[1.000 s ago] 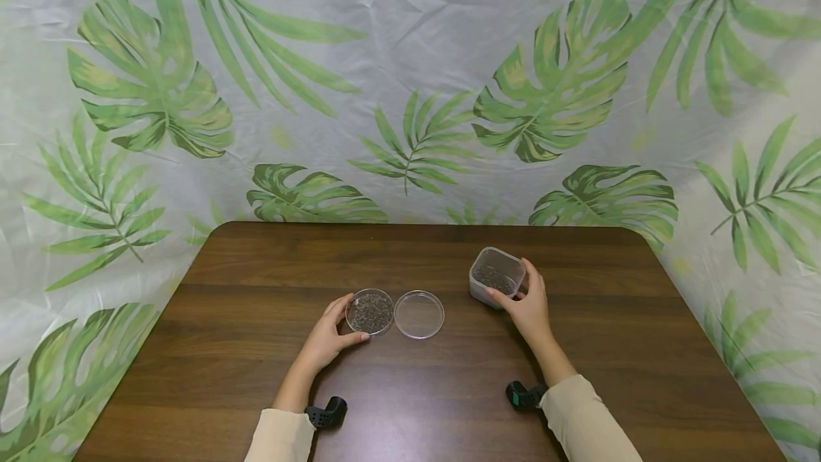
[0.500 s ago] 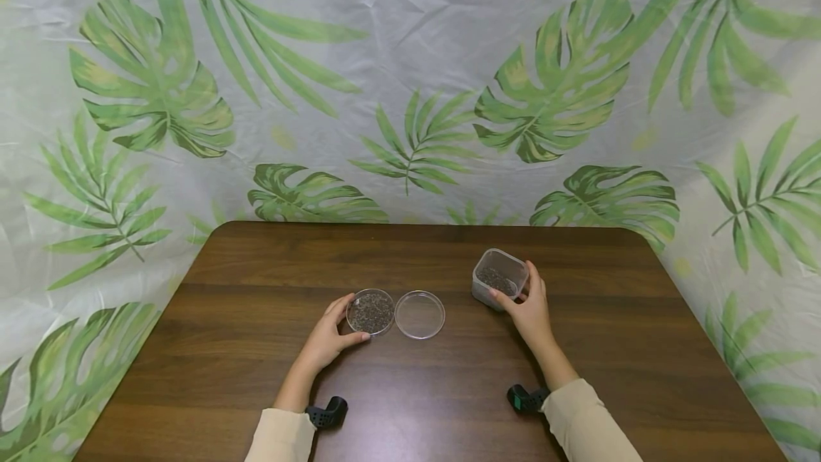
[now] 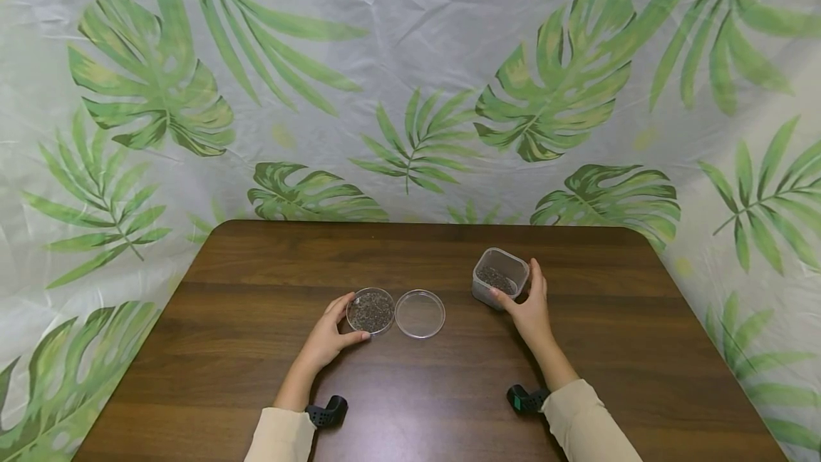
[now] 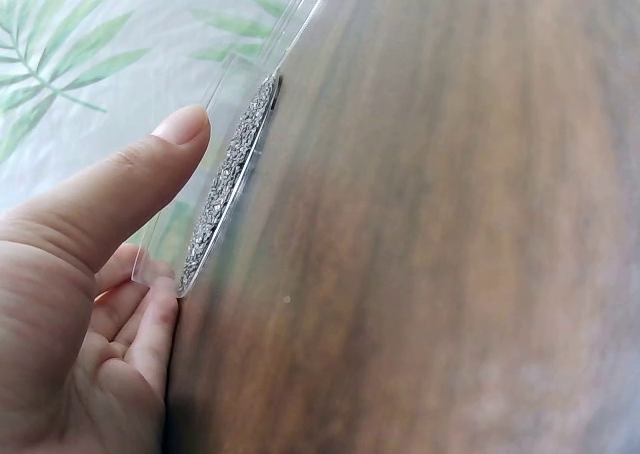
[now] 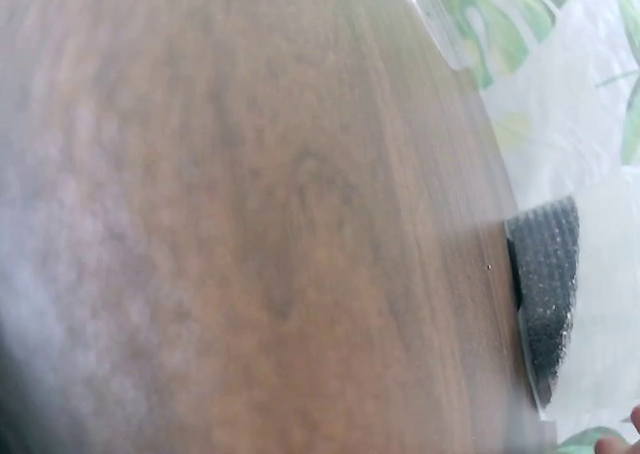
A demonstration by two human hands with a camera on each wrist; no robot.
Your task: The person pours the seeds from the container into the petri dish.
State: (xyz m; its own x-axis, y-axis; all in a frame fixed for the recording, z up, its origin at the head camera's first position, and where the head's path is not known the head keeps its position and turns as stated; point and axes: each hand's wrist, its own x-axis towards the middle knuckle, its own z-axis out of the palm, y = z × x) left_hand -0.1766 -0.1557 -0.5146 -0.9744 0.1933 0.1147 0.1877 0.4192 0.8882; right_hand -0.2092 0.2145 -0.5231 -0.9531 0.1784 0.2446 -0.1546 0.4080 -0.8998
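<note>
A round clear petri dish (image 3: 370,311) of dark grey-brown grains lies on the wooden table, its side wall visible in the left wrist view. My left hand (image 3: 326,337) holds this dish by its left rim, thumb in front and fingers behind. An identical-looking clear round dish (image 3: 420,314), without grains, sits just right of it. Farther right stands a translucent square plastic tub (image 3: 500,276), partly filled with similar dark grains (image 5: 547,294). My right hand (image 3: 529,309) is around the tub's right side, thumb at its front corner and fingers straightened by the right wall; fingertip contact is unclear.
The brown wooden table (image 3: 410,391) ends at its back edge, just beyond the tub. Behind it hangs a pale cloth (image 3: 423,34) with green leaf prints. A black wrist device (image 3: 327,412) sits at the left wrist, and another black device (image 3: 526,399) at the right.
The tub shifted slightly right, then came to rest. The fingers of my right hand have loosened and straightened beside it. My left hand and both dishes have stayed put.
</note>
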